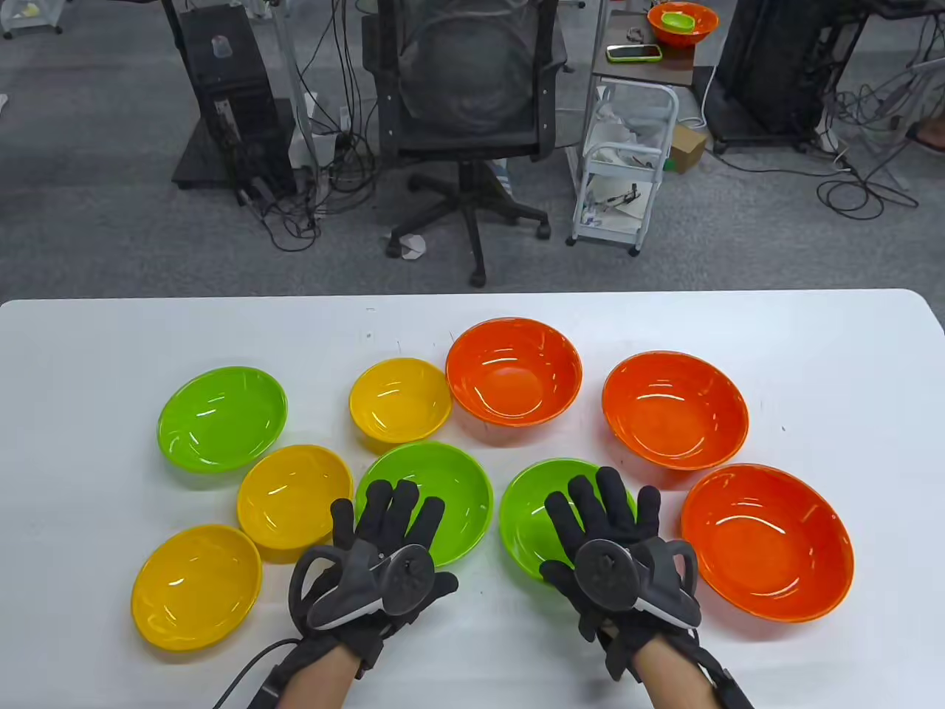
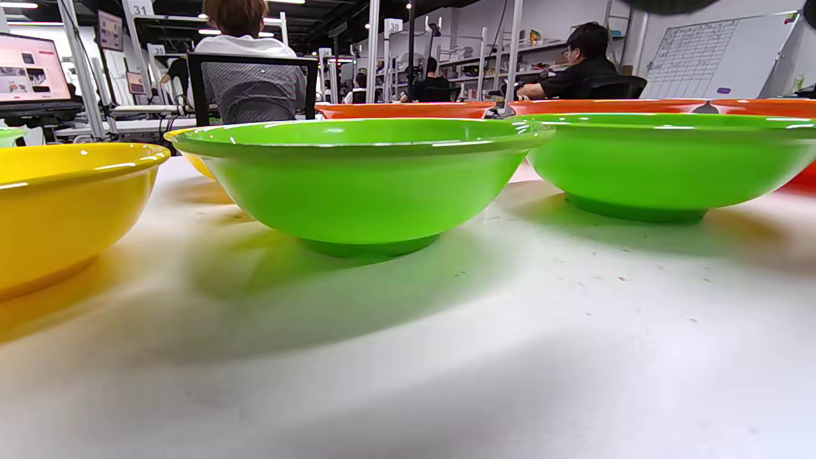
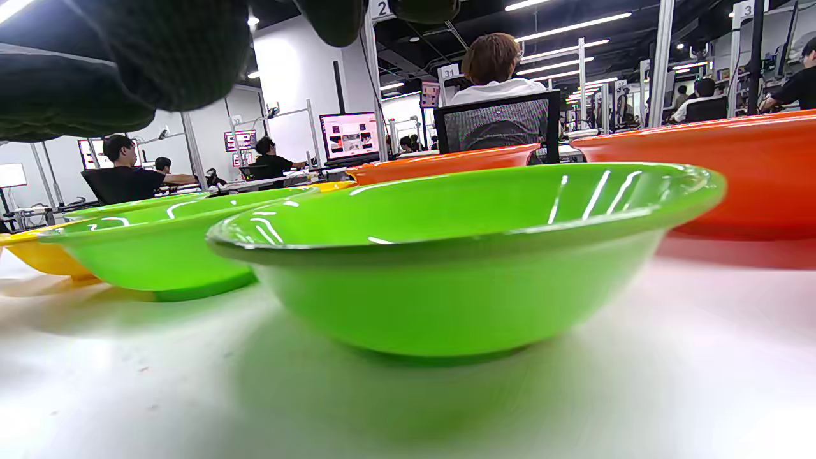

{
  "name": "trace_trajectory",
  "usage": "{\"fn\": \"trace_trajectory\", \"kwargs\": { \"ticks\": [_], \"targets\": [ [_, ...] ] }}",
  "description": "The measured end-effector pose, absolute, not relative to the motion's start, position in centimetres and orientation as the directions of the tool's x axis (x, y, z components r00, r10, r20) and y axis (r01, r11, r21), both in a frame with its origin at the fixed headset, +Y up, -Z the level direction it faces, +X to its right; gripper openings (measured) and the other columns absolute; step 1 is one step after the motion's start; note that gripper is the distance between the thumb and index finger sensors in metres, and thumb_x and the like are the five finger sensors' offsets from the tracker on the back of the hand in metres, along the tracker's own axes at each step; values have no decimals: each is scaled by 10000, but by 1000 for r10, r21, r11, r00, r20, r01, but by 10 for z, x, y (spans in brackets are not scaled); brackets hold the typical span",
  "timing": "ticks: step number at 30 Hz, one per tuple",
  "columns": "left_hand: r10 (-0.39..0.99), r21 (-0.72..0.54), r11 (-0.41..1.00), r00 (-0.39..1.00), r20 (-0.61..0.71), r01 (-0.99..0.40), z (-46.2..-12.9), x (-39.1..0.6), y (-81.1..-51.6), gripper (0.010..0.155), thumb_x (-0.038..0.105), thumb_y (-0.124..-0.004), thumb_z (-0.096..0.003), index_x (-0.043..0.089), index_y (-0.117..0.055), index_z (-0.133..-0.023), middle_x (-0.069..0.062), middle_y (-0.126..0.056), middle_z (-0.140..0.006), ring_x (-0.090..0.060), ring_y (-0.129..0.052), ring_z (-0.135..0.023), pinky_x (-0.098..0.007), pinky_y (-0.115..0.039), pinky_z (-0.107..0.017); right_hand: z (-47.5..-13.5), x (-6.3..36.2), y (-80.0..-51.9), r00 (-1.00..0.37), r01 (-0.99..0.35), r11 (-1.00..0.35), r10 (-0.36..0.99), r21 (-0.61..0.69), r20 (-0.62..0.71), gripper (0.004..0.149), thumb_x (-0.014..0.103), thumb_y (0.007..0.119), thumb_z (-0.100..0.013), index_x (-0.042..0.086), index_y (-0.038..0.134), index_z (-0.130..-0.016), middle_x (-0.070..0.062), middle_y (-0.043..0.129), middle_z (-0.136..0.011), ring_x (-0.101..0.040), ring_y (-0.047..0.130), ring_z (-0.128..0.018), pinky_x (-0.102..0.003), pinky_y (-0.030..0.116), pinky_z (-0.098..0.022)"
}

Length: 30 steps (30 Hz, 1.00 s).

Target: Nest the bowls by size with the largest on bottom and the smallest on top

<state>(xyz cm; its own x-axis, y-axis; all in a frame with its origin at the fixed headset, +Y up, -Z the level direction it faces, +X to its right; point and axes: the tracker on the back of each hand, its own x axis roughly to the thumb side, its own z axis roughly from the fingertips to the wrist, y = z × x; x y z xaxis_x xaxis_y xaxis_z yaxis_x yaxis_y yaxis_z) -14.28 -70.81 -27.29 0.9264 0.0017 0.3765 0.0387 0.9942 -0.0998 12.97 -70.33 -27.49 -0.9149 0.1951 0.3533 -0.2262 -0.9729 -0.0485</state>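
Note:
Three orange bowls [image 1: 514,371] [image 1: 675,410] [image 1: 768,541], the largest, stand on the right of the white table [image 1: 827,332]. Three green bowls [image 1: 222,418] [image 1: 450,480] [image 1: 526,517] and three smaller yellow bowls [image 1: 400,399] [image 1: 294,496] [image 1: 196,586] stand singly to the left and middle. My left hand [image 1: 387,513] is open, fingers spread over the near rim of the middle green bowl [image 2: 363,178]. My right hand [image 1: 602,502] is open above the right green bowl [image 3: 459,268], its fingers [image 3: 146,57] at the top of the right wrist view. Neither hand holds anything.
Beyond the far table edge stand an office chair [image 1: 469,81] and a white cart [image 1: 627,170], with another orange bowl [image 1: 683,22] on a side table. In the left wrist view a yellow bowl [image 2: 57,204] sits close on the left.

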Motion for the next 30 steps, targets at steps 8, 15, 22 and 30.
{"fn": "trace_trajectory", "kwargs": {
  "ticks": [8, 15, 22, 30],
  "targets": [
    [12, -86, 996, 928, 373, 22, -272, -145, -706, 895, 708, -563, -456, 294, -203, -1163, -147, -177, -1240, -489, -224, -1145, -778, -268, -731, -274, 130, -702, -922, -218, -974, 186, -57, 339, 776, 491, 761, -468, 215, 409, -1102, -144, 302, -1177, -462, 78, -1055, -745, 73, -640],
    [44, -84, 996, 932, 361, -15, -273, -152, -703, 893, 706, -565, -456, 293, -206, -1163, -148, -179, -1239, -490, -227, -1143, -779, -267, -728, -274, 131, -702, -922, -224, -973, 193, -58, 337, 777, 490, 763, -467, 210, 413, -1102, -144, 309, -1178, -464, 83, -1055, -746, 74, -639],
    [76, -91, 995, 934, 350, -46, -274, -156, -703, 894, 705, -566, -457, 290, -207, -1163, -151, -179, -1238, -491, -228, -1144, -779, -267, -728, -275, 129, -704, -913, -226, -974, 203, -26, 354, 776, 495, 763, -466, 204, 425, -1102, -151, 326, -1173, -482, 121, -1056, -749, 98, -646],
    [83, -110, 993, 934, 348, -47, -275, -155, -705, 891, 703, -564, -459, 292, -205, -1163, -150, -176, -1237, -489, -230, -1144, -778, -266, -728, -279, 119, -718, -907, -192, -976, 216, 102, 362, 786, 502, 771, -460, 187, 442, -1100, -168, 384, -1164, -497, 157, -1055, -748, 118, -655]
  ]
}}
